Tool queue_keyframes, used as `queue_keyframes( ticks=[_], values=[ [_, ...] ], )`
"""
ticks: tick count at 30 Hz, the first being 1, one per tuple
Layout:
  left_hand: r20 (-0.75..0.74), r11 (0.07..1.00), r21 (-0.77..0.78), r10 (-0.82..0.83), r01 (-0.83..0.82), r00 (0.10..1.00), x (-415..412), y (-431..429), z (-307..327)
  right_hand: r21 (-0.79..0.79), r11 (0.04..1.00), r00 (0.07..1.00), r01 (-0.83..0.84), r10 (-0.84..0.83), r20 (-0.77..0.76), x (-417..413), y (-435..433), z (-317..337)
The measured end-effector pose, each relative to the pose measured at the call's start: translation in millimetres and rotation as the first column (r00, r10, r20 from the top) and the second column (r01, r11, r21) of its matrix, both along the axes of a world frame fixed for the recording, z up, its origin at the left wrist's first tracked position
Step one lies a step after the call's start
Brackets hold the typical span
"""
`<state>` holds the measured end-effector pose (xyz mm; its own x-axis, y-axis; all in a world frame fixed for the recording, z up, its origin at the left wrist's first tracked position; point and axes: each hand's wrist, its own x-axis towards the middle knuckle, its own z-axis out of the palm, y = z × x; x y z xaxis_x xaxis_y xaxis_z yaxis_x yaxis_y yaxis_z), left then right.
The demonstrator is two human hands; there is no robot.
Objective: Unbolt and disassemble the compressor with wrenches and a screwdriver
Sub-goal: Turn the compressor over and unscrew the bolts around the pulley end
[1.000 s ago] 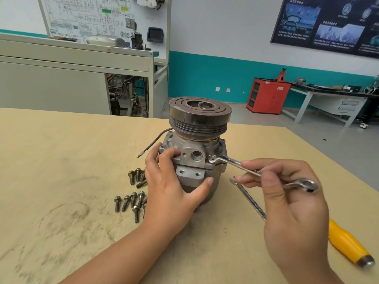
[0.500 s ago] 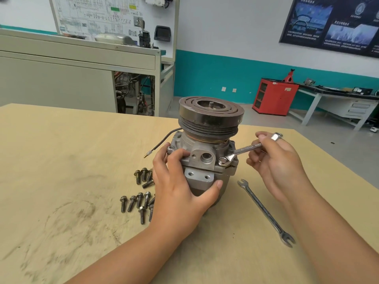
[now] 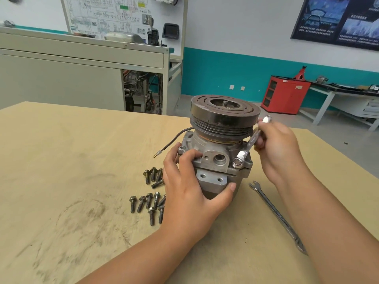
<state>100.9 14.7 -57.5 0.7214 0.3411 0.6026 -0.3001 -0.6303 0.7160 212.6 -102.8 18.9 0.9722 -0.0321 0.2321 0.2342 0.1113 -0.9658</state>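
Observation:
The grey compressor stands upright on the wooden table, its dark grooved pulley on top. My left hand wraps around the housing's near left side. My right hand grips a small silver wrench, whose ring end sits on a bolt at the flange's front right corner. The wrench handle slants up and back beside the pulley.
Several loose bolts lie on the table left of the compressor, partly hidden by my left hand. A second, longer wrench lies to the right, under my right forearm. A black wire trails from the housing's left side.
My right hand carried the small wrench from the front right onto the corner bolt, then swung its handle back toward the pulley. The yellow-handled screwdriver has left the view. The left hand stayed put.

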Motion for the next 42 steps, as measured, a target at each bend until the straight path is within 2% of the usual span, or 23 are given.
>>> queue_keyframes(
  ticks=[2, 4, 9, 13, 17, 22, 26, 30, 34, 37, 42],
  values=[
    [-0.001, 1.0, -0.002, -0.002, 0.002, 1.0, 0, 0, 0, 0.145, 0.989, 1.0, 0.001, 0.001, -0.016, -4, -7, 8],
    [0.001, 1.0, -0.007, -0.002, 0.002, 1.0, 1, 0, 0, 0.218, 0.976, 1.0, 0.016, -0.016, -0.004, -13, -15, 13],
    [-0.004, 1.0, -0.022, -0.002, 0.002, 1.0, 0, 0, 1, 0.25, 0.967, 0.993, -0.043, 0.014, 0.117, -52, -35, 10],
    [0.005, 1.0, -0.006, 0.006, -0.006, 1.0, 0, -1, 1, 0.291, 0.953, 0.992, -0.09, 0.061, 0.107, -72, -49, 6],
    [0.019, 1.0, 0.005, 0.0, 0.0, 1.0, -1, 0, 1, 0.188, 0.982, 0.974, -0.021, -0.022, 0.225, -91, -52, 1],
    [0.0, 1.0, -0.006, 0.002, -0.002, 1.0, -1, 0, 2, 0.021, 0.99, 0.867, 0.141, -0.134, 0.48, -118, -44, -12],
    [0.009, 1.0, 0.003, 0.006, -0.006, 1.0, -1, 1, 1, -0.038, 0.981, 0.819, 0.19, -0.137, 0.557, -129, -40, -21],
    [0.003, 1.0, -0.002, 0.008, -0.008, 1.0, -1, 1, 1, -0.163, 0.925, 0.778, 0.344, -0.184, 0.601, -136, -42, -30],
    [0.006, 1.0, 0.001, 0.004, -0.004, 1.0, -1, 1, 1, -0.302, 0.843, 0.714, 0.446, -0.132, 0.688, -141, -42, -33],
    [0.004, 1.0, -0.008, 0.004, -0.004, 1.0, -1, 1, 1, -0.323, 0.851, 0.767, 0.414, -0.135, 0.627, -142, -40, -28],
    [-0.004, 1.0, -0.002, 0.003, -0.003, 1.0, -1, 1, 0, -0.058, 0.981, 0.925, 0.184, -0.153, 0.348, -116, -45, -13]
  ],
)
